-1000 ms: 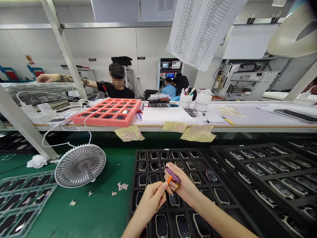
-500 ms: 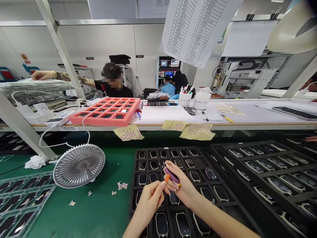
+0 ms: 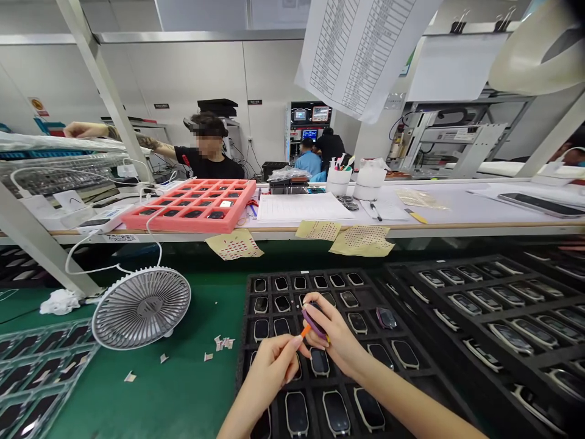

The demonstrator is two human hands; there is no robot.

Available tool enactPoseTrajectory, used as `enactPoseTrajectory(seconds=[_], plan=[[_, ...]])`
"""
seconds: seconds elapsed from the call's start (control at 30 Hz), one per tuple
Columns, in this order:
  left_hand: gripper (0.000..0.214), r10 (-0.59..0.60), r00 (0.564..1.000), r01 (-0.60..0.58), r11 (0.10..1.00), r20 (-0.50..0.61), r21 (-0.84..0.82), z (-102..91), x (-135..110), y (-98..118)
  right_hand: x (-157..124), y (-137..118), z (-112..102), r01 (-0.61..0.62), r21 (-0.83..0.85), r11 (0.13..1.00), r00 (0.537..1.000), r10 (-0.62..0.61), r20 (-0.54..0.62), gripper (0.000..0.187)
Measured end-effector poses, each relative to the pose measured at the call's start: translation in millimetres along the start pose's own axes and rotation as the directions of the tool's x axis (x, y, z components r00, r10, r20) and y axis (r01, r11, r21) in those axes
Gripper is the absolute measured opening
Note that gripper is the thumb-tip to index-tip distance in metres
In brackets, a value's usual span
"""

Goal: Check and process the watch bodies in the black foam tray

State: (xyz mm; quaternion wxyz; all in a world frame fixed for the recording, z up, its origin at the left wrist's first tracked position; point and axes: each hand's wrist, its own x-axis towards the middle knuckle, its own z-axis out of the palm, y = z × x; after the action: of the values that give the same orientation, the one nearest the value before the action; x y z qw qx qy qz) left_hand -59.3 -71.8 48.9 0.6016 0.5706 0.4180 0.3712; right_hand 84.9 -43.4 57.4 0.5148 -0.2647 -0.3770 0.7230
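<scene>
Fingers of the left hand (image 3: 274, 363) are pinched together, thumb against forefinger, on a slim orange tool (image 3: 305, 330); its tip is at the edge of a purple-framed piece (image 3: 315, 323), which the right hand (image 3: 337, 335) grips between curled fingers and thumb; that piece is largely covered, though it appears to be a watch case with a dark face; a touch of yellow shows at its lower end. Both hands are above a black foam tray (image 3: 329, 383), whose pockets hold rows of dark-screened watch cases (image 3: 337, 411) with pale frames; another purple-edged case (image 3: 386, 317) sits towards the tray's right side; a second black tray (image 3: 484, 291) of similar cases lies to the right. On the left, a round desk fan (image 3: 144, 308) stands on a green mat (image 3: 183, 390), near small paper scraps (image 3: 223, 342); a clear tray (image 3: 67, 390) of dark panels (image 3: 35, 414) lies further left; a coral-pink compartment tray (image 3: 183, 225) rests on the shelf (image 3: 470, 216) above; beyond it is a co-worker (image 3: 212, 163) in black, one arm (image 3: 159, 146) stretched out.
</scene>
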Motion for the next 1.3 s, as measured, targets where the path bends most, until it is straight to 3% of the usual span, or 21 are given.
enactPoseTrajectory(seconds=[0.17,0.4,0.53,0.63,0.73,0.83,0.87,0.93,0.97,1.03,1.13,1.3], plan=[[0.051,0.048,0.999,-0.05,0.996,-0.024,-0.08,7.2,3,1,4,5,1,-0.146,0.241,0.96,0.988,0.131,0.077,0.028],[0.05,0.053,0.995,-0.066,0.986,-0.085,-0.153,15.3,2,-4,3,6,-1,-0.168,0.317,0.933,0.986,0.158,0.057,0.028],[0.053,0.086,0.978,-0.108,0.988,-0.189,-0.108,13.6,9,-5,2,8,-2,-0.073,0.209,0.975,0.997,0.077,-0.012,0.024],[0.052,0.162,0.953,-0.174,0.984,-0.257,-0.024,14.5,16,-6,-3,12,2,-0.023,0.02,1.0,0.999,0.024,-0.046,0.025],[0.051,0.157,0.945,-0.162,0.987,-0.288,0.006,12.3,18,-10,-3,15,-3,0.007,-0.208,0.978,0.997,-0.022,-0.071,0.027],[0.055,0.083,0.934,-0.091,0.996,-0.347,-0.005,-4.4,12,-15,12,7,-39,0.087,-0.503,0.86,0.97,-0.188,-0.152,0.027],[0.056,0.056,0.925,-0.064,0.998,-0.376,-0.011,-13.5,8,-16,19,0,-58,0.115,-0.626,0.771,0.944,-0.281,-0.173,0.028],[0.057,-0.008,0.9,-0.004,1.0,-0.437,-0.026,-34.1,-2,-19,35,-17,-104,0.154,-0.868,0.473,0.853,-0.507,-0.125,0.032],[0.057,-0.044,0.889,0.031,0.999,-0.457,-0.035,-44.0,-7,-21,42,-26,-128,0.15,-0.896,0.418,0.831,-0.544,-0.115,0.034],[0.058,-0.098,0.864,0.084,0.995,-0.493,-0.05,-59.5,-17,-24,51,-40,-171,0.128,-0.922,0.365,0.821,-0.561,-0.108,0.038],[0.058,-0.134,0.845,0.126,0.991,-0.517,-0.051,-69.1,-27,-27,52,-51,-215,0.083,-0.955,0.284,0.857,-0.51,-0.077,0.04],[0.059,-0.137,0.858,0.158,0.988,-0.496,0.0,-72.4,-29,-33,38,-50,-242,0.039,-0.992,0.116,0.924,-0.383,-0.009,0.031]])
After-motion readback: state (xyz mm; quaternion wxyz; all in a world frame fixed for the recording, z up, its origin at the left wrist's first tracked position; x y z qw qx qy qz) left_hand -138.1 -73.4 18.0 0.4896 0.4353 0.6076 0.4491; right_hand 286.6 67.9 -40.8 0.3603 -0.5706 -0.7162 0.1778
